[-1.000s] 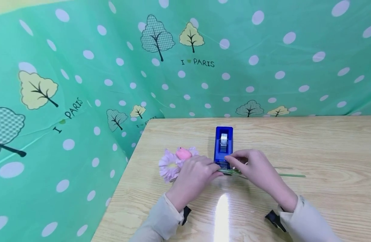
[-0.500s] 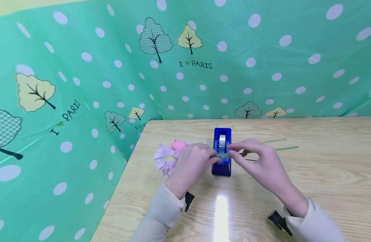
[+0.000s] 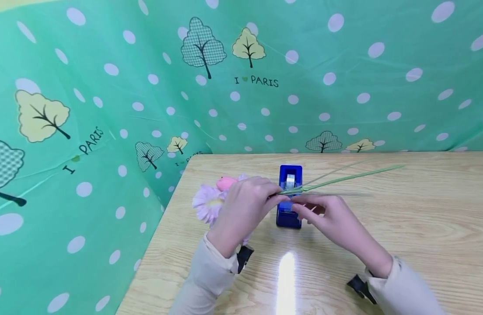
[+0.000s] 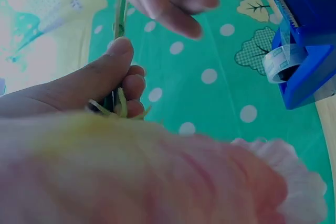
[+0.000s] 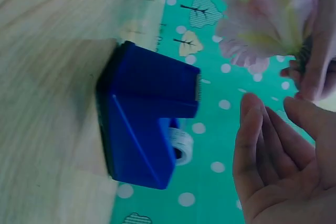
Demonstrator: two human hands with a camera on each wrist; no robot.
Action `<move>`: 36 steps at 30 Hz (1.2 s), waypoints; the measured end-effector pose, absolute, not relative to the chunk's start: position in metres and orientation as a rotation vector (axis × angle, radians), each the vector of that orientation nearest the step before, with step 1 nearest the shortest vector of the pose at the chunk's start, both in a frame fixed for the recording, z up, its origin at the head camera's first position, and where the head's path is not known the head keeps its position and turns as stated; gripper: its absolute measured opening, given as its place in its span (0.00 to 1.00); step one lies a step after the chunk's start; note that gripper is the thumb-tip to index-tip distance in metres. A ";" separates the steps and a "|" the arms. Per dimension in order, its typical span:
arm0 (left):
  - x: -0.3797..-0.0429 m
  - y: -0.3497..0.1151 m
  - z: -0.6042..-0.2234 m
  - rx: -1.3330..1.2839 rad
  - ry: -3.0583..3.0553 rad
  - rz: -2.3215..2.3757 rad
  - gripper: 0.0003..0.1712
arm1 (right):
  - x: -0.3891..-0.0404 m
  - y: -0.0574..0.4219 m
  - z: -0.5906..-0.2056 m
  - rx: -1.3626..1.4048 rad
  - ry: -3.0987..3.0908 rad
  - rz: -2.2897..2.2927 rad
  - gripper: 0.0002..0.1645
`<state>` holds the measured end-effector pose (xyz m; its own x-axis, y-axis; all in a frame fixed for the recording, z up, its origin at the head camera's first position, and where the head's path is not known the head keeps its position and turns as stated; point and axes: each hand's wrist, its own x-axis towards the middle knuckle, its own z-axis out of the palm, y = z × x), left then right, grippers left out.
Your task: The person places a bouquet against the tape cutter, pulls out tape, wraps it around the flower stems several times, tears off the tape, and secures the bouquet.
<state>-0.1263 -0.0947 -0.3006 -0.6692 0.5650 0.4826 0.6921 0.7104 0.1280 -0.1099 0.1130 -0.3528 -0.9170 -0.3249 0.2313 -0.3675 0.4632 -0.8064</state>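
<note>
My left hand (image 3: 243, 208) pinches green stems (image 3: 351, 176) of a small bunch of artificial flowers, thumb on top in the left wrist view. The stems slant up to the right, above the table. Lavender petals (image 3: 206, 203) and a pink bloom (image 3: 225, 183) stick out at the far side of that hand. My right hand (image 3: 337, 225) is just below the stems, its thumb and fingertips apart with nothing seen between them in the right wrist view. Behind the hands stands a blue tape dispenser (image 3: 289, 219) with a roll of clear tape (image 5: 181, 146), partly covered by stems and fingers.
The wooden table (image 3: 422, 227) runs to a green dotted cloth (image 3: 296, 87) at the back and left. Black straps with camera mounts (image 3: 361, 288) sit at both wrists. A bright light reflection lies on the table front.
Both hands have lifted the stems from the dispenser's front edge toward its roll, and the stems now tilt upward. The right hand has dropped below them and no longer touches them.
</note>
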 end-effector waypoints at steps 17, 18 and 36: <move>-0.122 -0.092 -0.300 -1.181 -2.527 -0.582 0.08 | -0.115 0.114 -0.365 0.762 -2.301 1.612 0.29; -0.122 -0.093 -0.300 -1.185 -2.536 -0.588 0.08 | -0.115 0.114 -0.365 0.769 -2.297 1.610 0.28; -0.117 -0.093 -0.295 -1.181 -2.634 -0.492 0.08 | -0.115 0.114 -0.363 0.707 -2.301 1.558 0.16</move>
